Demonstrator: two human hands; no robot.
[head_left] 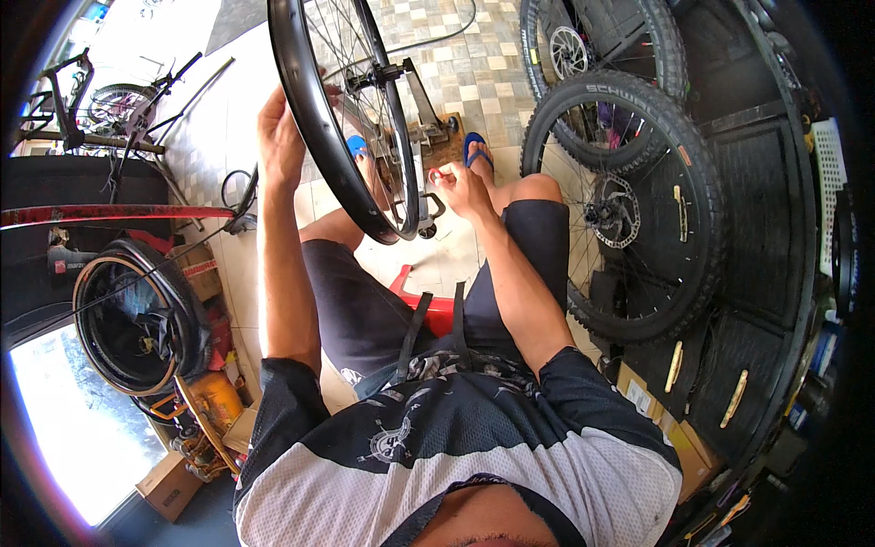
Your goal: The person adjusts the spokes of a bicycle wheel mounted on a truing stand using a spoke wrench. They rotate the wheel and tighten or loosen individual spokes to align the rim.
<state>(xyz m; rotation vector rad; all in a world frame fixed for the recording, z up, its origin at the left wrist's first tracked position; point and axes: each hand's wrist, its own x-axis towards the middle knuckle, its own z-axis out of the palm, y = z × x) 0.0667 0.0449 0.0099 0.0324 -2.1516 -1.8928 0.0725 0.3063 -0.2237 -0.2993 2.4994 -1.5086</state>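
Observation:
A bare black bicycle wheel [313, 118] without a tyre stands upright in front of me, its hub held in a metal wheel truing stand [425, 102]. My left hand [282, 137] is closed round the left side of the rim, with some fingers showing through the spokes. Just right of the wheel's lower edge, my right hand [463, 193] is closed in a pinch. Something small and reddish shows at its fingertips, too small to name. That hand is apart from the rim.
Two tyred wheels with disc rotors, one nearer wheel [714, 210] and one farther wheel [670, 41], lean against black drawers [752, 182] at right. Left are a red bar [109, 215], more tyres [187, 314] and a cardboard box [170, 486]. A red seat [437, 317] is between my legs.

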